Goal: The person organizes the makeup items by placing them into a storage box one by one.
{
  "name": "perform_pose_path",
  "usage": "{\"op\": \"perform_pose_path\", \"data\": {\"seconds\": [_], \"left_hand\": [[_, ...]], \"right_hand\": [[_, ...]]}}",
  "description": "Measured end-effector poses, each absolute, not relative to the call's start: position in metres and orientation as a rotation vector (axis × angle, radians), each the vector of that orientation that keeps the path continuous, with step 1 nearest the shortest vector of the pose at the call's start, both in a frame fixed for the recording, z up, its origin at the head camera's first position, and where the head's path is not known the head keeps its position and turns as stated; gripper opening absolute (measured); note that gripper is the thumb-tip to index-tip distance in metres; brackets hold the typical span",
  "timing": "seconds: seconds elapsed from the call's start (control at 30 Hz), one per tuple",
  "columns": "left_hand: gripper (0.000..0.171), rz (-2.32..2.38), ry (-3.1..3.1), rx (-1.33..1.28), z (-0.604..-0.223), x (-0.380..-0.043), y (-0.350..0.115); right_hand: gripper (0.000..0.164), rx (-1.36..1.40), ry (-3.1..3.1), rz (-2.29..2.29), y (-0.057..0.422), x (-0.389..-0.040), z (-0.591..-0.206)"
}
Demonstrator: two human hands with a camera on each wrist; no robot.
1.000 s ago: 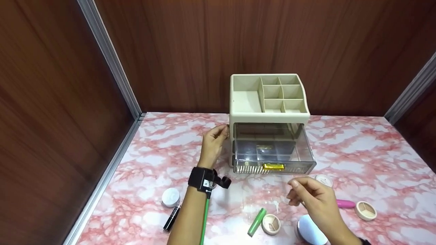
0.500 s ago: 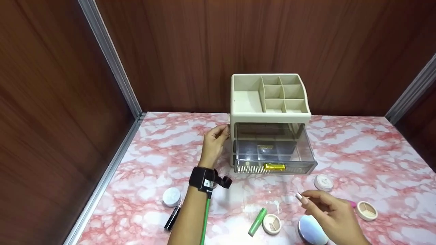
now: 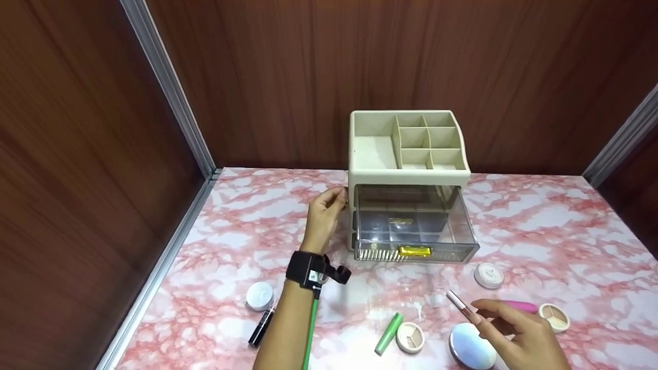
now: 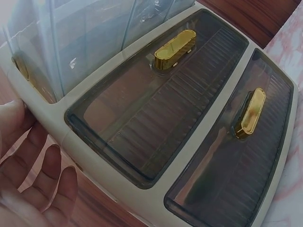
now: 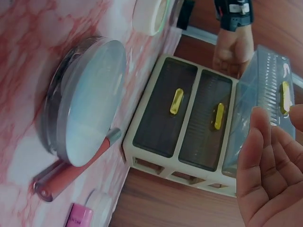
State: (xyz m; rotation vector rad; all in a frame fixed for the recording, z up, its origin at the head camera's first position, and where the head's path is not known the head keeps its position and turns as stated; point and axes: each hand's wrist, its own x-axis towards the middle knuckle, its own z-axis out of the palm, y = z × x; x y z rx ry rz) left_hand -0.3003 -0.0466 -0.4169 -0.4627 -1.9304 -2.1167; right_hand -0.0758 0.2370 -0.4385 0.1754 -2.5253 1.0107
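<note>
A cream organizer (image 3: 408,177) with top compartments stands on the table, its clear upper drawer (image 3: 370,253) pulled out by a gold handle's side facing me. My left hand (image 3: 321,218) rests at the organizer's left side, fingertips against it and fingers loosely bent. Near the front right, my right hand (image 3: 522,331) hovers over the table with relaxed fingers and nothing between them. Just beyond its fingertips in the head view is a reddish lip gloss tube (image 5: 78,165) with a silver cap (image 3: 454,298). It lies on the table beside a round iridescent compact (image 3: 472,347).
Around the right hand lie a white round jar (image 3: 489,276), a pink tube (image 3: 522,307) and a three-part palette (image 3: 554,317). A green tube (image 3: 389,334) and another palette (image 3: 410,337) lie front centre. A pale jar (image 3: 259,296) and black tube (image 3: 261,329) lie left.
My right hand has drawn back toward the front right, uncovering the lip gloss tube and the white jar. My left hand and the drawer stay put.
</note>
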Motion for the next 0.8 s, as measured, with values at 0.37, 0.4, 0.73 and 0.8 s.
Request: {"op": "perform_pose_path", "data": {"seconds": [0.37,0.4,0.73,0.8], "left_hand": [[0.019,-2.037,-1.925,-0.517,-0.416,-0.299,-0.046],[0.019,-2.026,-1.928,-0.518,-0.416,-0.299,-0.046],[0.019,-2.033,-1.928,-0.510,-0.416,-0.300,-0.045],[0.018,-2.027,-1.925,-0.521,-0.416,-0.300,-0.046]], "right_hand": [[0.042,0.224,-2.724,0.828,0.249,-0.069,-0.449],[0.044,0.218,-2.759,0.811,0.250,-0.068,-0.450],[0.056,0.180,-2.933,0.642,0.254,-0.068,-0.453],[0.059,0.195,-2.975,0.603,0.255,-0.068,-0.454]]}}
